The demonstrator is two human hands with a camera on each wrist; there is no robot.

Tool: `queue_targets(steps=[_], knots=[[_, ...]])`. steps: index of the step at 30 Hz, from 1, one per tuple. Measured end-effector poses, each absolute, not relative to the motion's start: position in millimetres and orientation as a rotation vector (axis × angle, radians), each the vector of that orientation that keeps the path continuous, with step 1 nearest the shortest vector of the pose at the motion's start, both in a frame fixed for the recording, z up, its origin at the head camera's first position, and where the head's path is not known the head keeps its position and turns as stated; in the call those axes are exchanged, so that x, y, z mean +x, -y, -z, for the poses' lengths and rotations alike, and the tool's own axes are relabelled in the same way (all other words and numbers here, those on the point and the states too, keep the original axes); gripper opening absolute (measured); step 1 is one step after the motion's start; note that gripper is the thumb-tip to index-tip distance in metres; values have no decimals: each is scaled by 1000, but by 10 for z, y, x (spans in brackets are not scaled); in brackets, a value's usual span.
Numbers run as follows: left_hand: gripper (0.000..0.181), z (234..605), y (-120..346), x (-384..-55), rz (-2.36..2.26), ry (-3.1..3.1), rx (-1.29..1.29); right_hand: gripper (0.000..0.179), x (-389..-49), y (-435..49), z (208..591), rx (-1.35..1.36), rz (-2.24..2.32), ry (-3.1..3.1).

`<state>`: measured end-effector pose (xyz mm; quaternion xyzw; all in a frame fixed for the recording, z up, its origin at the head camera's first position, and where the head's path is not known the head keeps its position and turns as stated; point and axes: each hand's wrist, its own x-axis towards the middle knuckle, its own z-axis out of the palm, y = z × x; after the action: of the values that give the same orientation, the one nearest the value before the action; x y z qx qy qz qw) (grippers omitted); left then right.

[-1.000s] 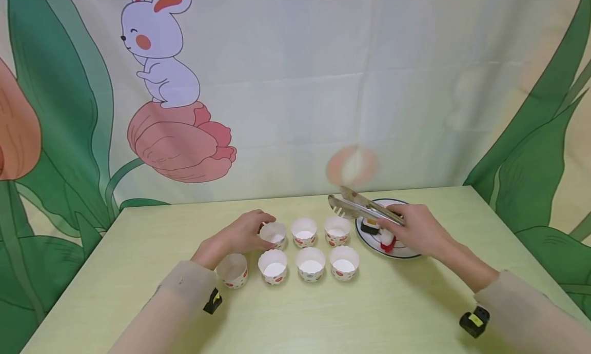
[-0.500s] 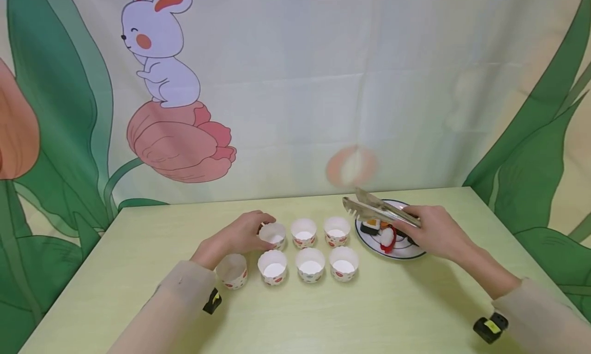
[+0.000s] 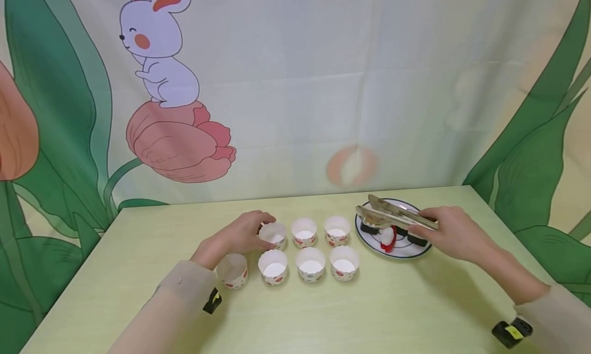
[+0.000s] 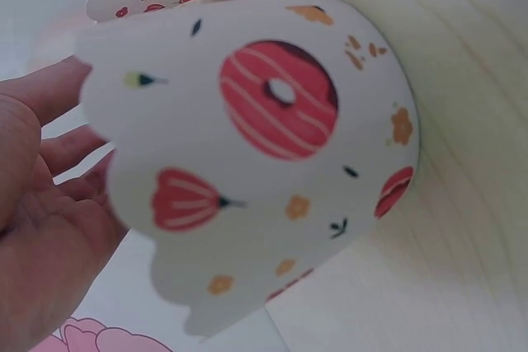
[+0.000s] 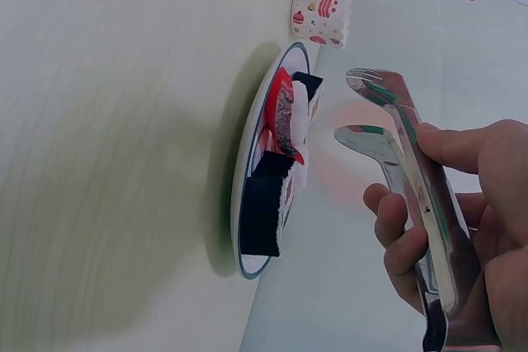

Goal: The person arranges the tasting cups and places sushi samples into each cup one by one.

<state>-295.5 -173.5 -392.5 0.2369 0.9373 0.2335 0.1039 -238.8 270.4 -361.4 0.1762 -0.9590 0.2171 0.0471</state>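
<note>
My left hand [image 3: 242, 233] holds the back-left paper baking cup [image 3: 273, 234], thumb on its near side and fingers on its far side. The left wrist view is mostly filled by another baking cup [image 4: 272, 129] with a doughnut print, which partly covers the fingers. My right hand [image 3: 454, 233] grips metal tongs [image 5: 429, 212] by the handles, their tips apart with nothing between them. Under the tongs lies a blue-rimmed plate [image 3: 397, 255] carrying several sushi pieces. One sushi piece [image 3: 388, 238] is white and red; another sushi piece [image 3: 417, 239] has a black wrap. The tongs hide part of the plate.
Several more printed baking cups stand in two rows left of the plate, such as the back-row cup [image 3: 337, 231] and front-row cup [image 3: 343, 264]. A printed curtain [image 3: 286, 113] hangs behind the pale table [image 3: 300, 318].
My right hand has moved to the right with the tongs, whose tips have gone from over the right-hand cup to over the plate. The left hand has stayed put.
</note>
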Motion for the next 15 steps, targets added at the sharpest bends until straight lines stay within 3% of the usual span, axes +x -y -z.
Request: queue_targets(steps=[7, 15], knots=[[62, 3938, 1743, -2957, -683, -2766, 716, 43, -2322, -2785, 3584, 545, -616, 2947], [61, 3936, 1741, -2960, -695, -2756, 719, 36, -2263, -2870, 3571, 560, -584, 2964]])
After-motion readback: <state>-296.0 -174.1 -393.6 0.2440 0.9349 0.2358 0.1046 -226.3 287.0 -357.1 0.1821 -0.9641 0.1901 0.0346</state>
